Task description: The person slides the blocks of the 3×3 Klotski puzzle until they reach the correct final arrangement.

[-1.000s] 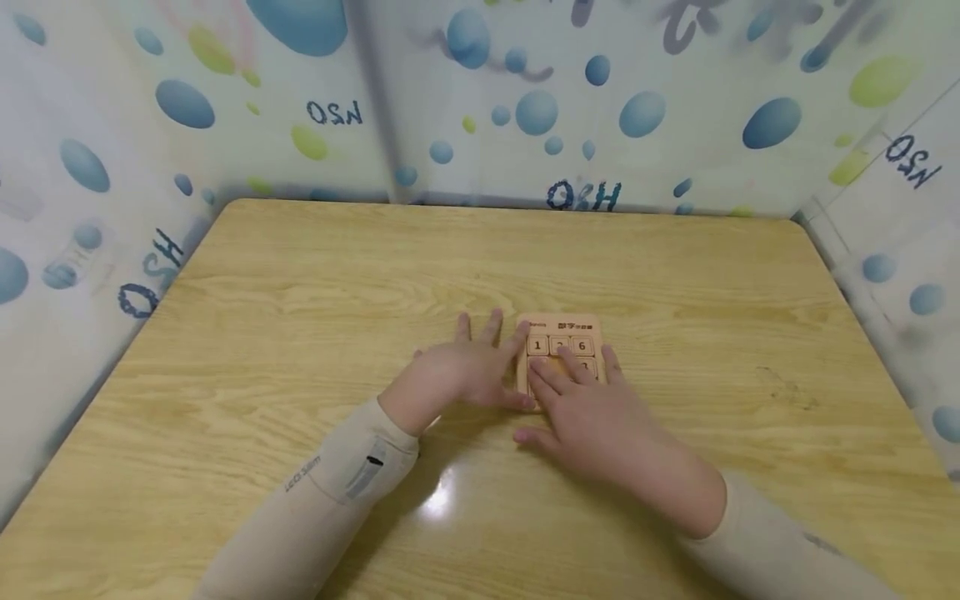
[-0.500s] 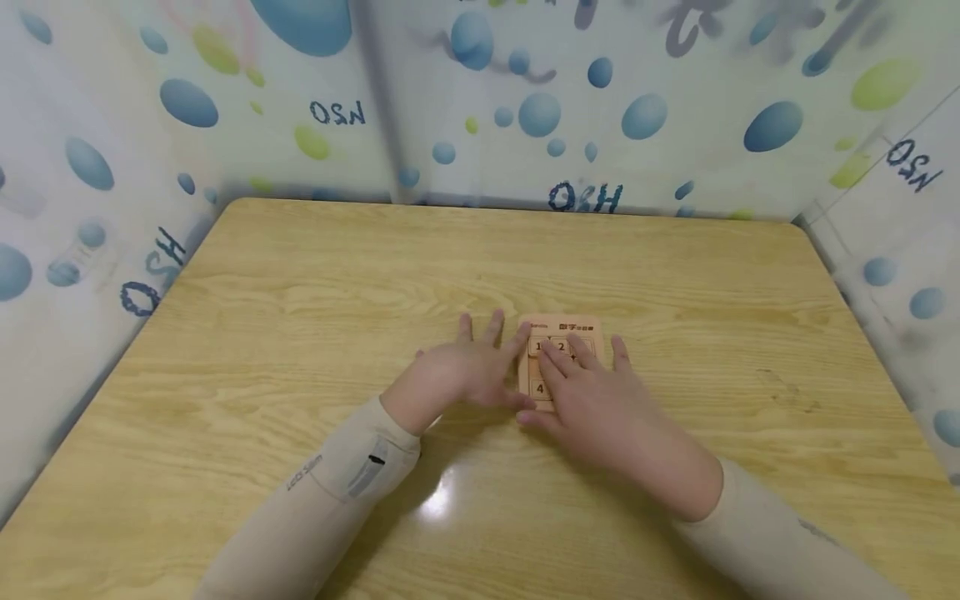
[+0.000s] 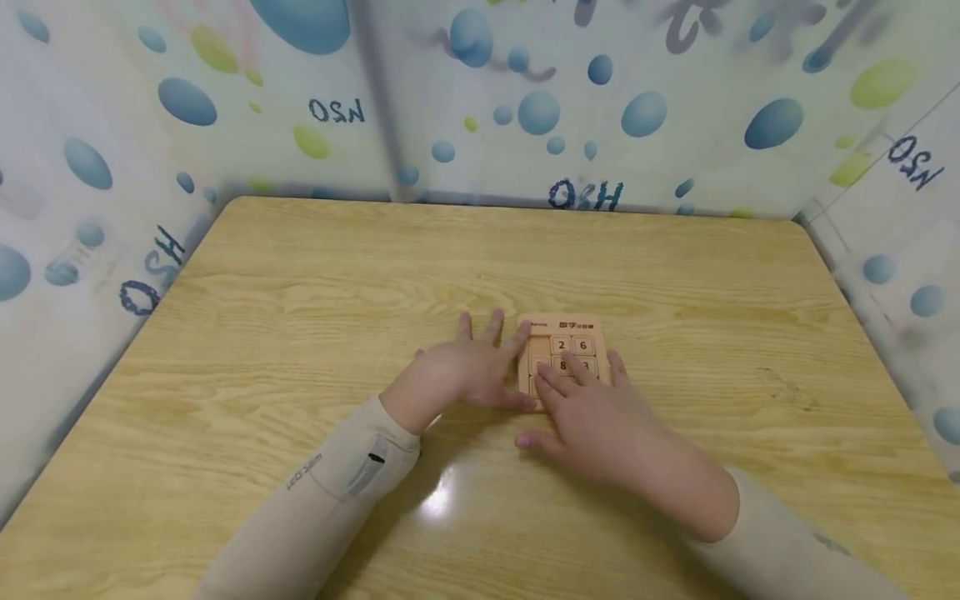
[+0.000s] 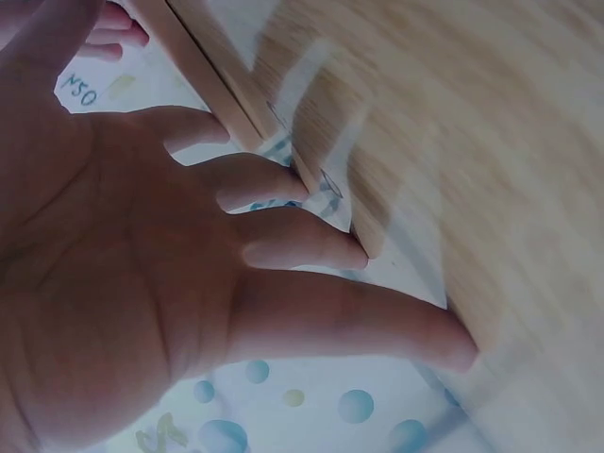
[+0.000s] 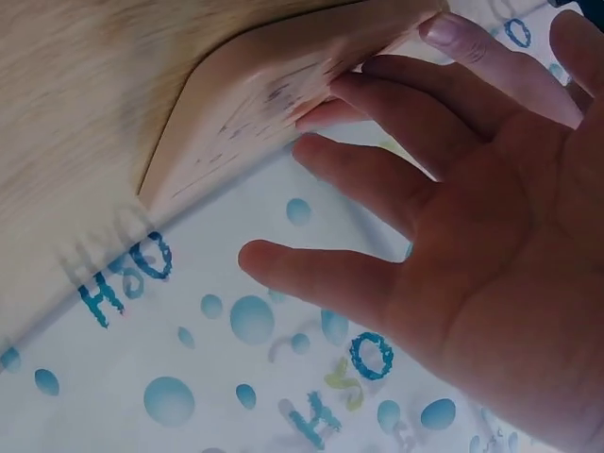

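A flat wooden number slide puzzle (image 3: 551, 319) lies on the table right of centre, its tiles 2, 6, 8 and 3 readable and a bare slot at its upper left. My left hand (image 3: 472, 371) is spread beside it, index fingertip at the left edge and thumb by the near left corner. Straight fingers show in the left wrist view too. Over the near part of the board lies my right hand (image 3: 600, 421), index and middle fingertips on the left column below the slot. That hand hides the lower tiles. In the right wrist view its fingers (image 5: 373, 175) reach out extended to the board.
The wooden table (image 3: 300, 275) spreads wide around the puzzle. Beyond its far edge stands a wall covering (image 3: 427, 92) printed with blue and green bubbles. A bright reflection (image 3: 438, 496) shows on the near tabletop.
The right fingertips went up to tile 1, then came back toward me. The upper-left slot, filled by tile 1 before, is now bare. The left hand has stayed put.
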